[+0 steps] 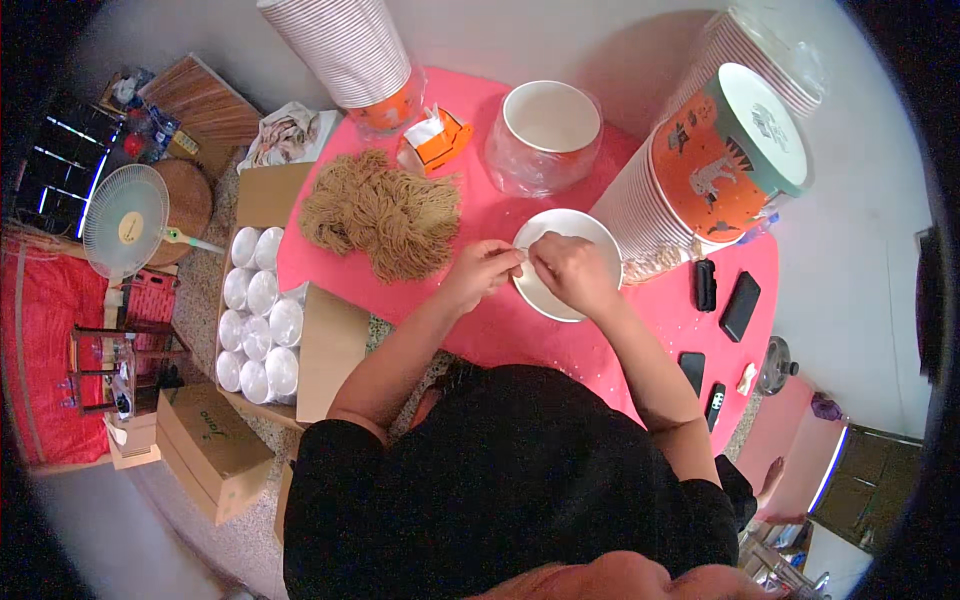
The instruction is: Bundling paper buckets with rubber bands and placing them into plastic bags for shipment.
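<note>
My left hand and my right hand meet over a round white bowl on the pink tabletop. The fingertips of both are pinched together. Whatever is between them is too small to make out. To the left of the bowl lies a heap of tan-brown strands that looks like yarn. Beyond the bowl stands a white tub in clear plastic wrap. Close on the right leans a tall stack of paper buckets, with an orange printed bucket by it, topped by a white-and-green lid.
Another bucket stack and an orange tissue pack are at the back. Black phones and small items lie at the table's right. An open carton of wrapped white cups stands left, near a fan and a closed carton.
</note>
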`<state>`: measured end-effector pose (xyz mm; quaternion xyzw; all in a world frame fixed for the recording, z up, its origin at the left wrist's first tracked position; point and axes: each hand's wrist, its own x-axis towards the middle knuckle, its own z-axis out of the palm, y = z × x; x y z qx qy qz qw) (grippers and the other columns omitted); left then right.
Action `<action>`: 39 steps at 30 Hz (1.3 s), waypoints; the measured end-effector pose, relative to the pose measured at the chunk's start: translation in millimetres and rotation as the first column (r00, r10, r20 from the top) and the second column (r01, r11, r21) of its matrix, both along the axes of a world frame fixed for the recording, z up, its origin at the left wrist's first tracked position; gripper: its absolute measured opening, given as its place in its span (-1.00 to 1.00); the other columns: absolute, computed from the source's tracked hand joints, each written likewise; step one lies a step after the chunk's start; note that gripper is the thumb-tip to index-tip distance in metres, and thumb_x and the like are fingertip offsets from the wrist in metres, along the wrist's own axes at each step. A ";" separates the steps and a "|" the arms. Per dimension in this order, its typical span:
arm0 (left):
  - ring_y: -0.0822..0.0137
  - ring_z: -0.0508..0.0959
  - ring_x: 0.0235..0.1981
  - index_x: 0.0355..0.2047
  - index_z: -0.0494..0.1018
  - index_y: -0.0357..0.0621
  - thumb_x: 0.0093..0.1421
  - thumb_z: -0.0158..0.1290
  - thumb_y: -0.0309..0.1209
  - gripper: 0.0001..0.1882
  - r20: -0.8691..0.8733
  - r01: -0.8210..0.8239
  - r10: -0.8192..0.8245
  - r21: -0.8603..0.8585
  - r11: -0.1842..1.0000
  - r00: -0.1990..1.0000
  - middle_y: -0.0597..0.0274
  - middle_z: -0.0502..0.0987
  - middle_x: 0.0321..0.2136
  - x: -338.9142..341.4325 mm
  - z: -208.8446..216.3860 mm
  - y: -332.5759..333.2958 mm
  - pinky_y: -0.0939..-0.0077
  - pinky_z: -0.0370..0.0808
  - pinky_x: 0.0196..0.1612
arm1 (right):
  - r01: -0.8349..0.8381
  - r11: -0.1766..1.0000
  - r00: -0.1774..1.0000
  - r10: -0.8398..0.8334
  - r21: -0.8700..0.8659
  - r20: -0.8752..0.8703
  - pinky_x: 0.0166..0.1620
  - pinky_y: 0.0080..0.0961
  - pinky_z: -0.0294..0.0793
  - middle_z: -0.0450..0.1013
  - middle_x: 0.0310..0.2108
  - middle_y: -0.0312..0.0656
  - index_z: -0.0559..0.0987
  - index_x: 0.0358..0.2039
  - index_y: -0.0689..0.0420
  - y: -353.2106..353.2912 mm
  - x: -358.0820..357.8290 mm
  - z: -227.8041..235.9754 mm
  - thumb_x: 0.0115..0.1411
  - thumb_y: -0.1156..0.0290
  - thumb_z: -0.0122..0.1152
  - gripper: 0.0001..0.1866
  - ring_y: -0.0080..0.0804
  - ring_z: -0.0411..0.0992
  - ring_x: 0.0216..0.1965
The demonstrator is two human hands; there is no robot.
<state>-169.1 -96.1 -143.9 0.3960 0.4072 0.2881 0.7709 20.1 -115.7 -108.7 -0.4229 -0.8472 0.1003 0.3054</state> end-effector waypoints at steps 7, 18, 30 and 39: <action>0.54 0.47 -0.39 -0.31 0.46 -0.26 0.14 0.05 -0.45 -0.85 -0.297 0.149 0.013 0.516 0.844 0.955 0.35 0.51 -0.44 -7.9 -6.1 3.7 0.62 0.41 -0.27 | -0.080 0.992 0.994 0.073 -0.096 -0.079 -0.39 -0.30 0.40 0.39 -0.49 -0.14 0.47 -0.49 0.18 4.4 20.2 26.4 -0.03 0.47 0.14 -0.92 -0.14 0.42 -0.43; 0.69 0.24 -0.62 -0.31 0.45 -0.13 0.16 0.03 -0.39 -0.88 -0.083 -0.017 0.031 0.155 0.988 0.996 0.52 0.34 -0.60 0.2 -2.9 -7.3 0.76 0.15 -0.62 | -0.137 0.960 0.981 0.097 -0.244 -0.170 -0.37 -0.33 0.39 0.43 -0.46 -0.10 0.50 -0.45 0.21 15.4 -0.8 6.2 0.00 0.52 0.16 -0.92 -0.14 0.43 -0.41; 0.70 0.32 -0.59 -0.37 0.44 -0.17 0.15 0.03 -0.48 -0.95 -0.039 -0.049 0.067 0.346 0.937 0.997 0.49 0.40 -0.55 4.1 -13.8 -11.6 0.79 0.21 -0.60 | -0.235 0.728 0.886 -0.111 -0.643 -0.450 -0.46 -0.59 0.35 0.42 -0.60 -0.28 0.51 -0.49 0.23 15.3 -0.8 -29.0 0.07 0.41 0.15 -0.86 -0.54 0.37 -0.55; 0.68 0.30 -0.63 -0.33 0.42 -0.19 0.15 0.01 -0.53 -0.94 0.060 -0.102 0.087 0.328 0.939 0.994 0.42 0.42 -0.52 2.2 -20.5 -14.2 0.79 0.19 -0.64 | -0.435 0.130 0.769 -0.461 -0.891 -0.443 -0.55 -0.75 0.19 0.36 -0.63 -0.41 0.51 -0.49 0.17 20.5 10.1 -28.2 0.08 0.31 0.19 -0.81 -0.72 0.25 -0.63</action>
